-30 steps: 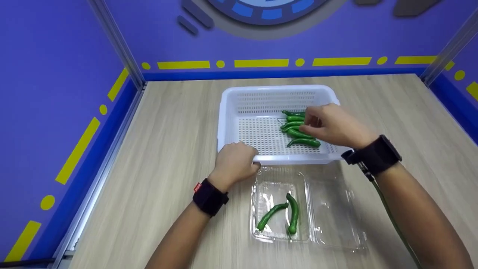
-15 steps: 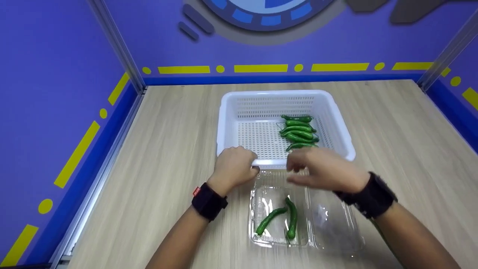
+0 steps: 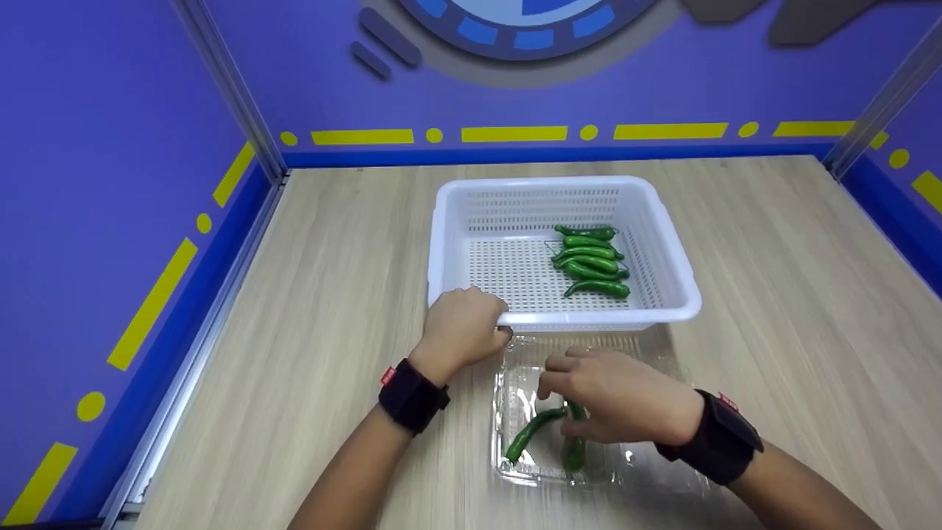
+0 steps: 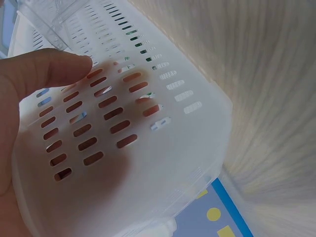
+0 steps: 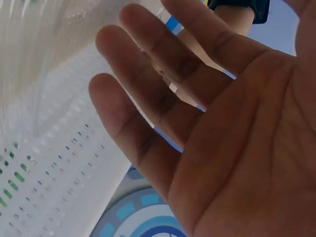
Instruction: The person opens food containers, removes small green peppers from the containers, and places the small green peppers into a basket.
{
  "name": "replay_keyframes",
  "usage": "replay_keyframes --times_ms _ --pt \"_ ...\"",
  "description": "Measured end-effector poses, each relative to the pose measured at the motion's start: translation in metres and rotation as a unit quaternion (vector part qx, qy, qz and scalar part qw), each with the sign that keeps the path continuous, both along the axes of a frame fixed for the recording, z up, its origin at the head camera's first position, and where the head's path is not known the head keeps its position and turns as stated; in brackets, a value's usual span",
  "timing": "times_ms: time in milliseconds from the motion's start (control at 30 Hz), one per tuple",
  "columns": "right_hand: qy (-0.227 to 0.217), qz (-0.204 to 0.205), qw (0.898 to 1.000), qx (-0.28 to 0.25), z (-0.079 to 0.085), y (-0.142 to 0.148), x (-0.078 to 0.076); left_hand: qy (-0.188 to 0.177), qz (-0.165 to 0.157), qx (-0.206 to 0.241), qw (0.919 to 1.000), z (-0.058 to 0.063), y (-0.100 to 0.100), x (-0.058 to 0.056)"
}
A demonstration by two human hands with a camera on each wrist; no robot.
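With my left hand (image 3: 462, 327) I grip the near left rim of a white perforated basket (image 3: 563, 319). In the left wrist view my thumb (image 4: 64, 66) lies against the outer wall, and my fingers show through the slots behind it. Several green chili peppers (image 3: 597, 288) lie in a row on the basket's right side. My right hand (image 3: 618, 394) hovers over a clear plastic clamshell box (image 3: 508, 471), its fingers apart and relaxed, holding nothing in the right wrist view. Two green chili peppers lie in the box; one (image 3: 531, 434) shows fully, the other (image 3: 574, 455) is partly hidden by my hand.
The basket stands right behind the clear box on a wood-grain table (image 3: 331, 294). The box's lid lies folded out to the right, mostly under my right forearm. Blue-purple panels (image 3: 110, 184) enclose the table at the left, back and right.
My right hand has come out of the basket, toward me and down, to a place above the clear box. The left hand keeps its grip on the rim. The peppers look unmoved.
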State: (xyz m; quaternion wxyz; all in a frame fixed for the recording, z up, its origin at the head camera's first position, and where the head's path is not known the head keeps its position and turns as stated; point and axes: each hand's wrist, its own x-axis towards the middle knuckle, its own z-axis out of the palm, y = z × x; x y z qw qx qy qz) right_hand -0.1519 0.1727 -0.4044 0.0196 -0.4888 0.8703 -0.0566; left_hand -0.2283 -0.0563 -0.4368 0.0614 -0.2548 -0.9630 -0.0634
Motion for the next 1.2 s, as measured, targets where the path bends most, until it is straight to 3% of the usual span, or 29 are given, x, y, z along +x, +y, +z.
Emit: replay_keyframes --times_ms 533,800,1200 --pt "-0.026 -0.001 0.999 0.028 -0.012 -0.010 0.003 0.005 0.001 -0.008 1.0000 -0.001 0.001 -0.001" --pt "-0.016 0.005 0.999 0.034 -0.019 -0.013 0.003 0.008 -0.001 -0.005 1.0000 0.000 0.001 -0.001" --pt "-0.044 -0.013 0.998 0.041 -0.028 -0.018 0.007 0.010 -0.002 -0.005 0.9999 -0.001 0.000 0.000"
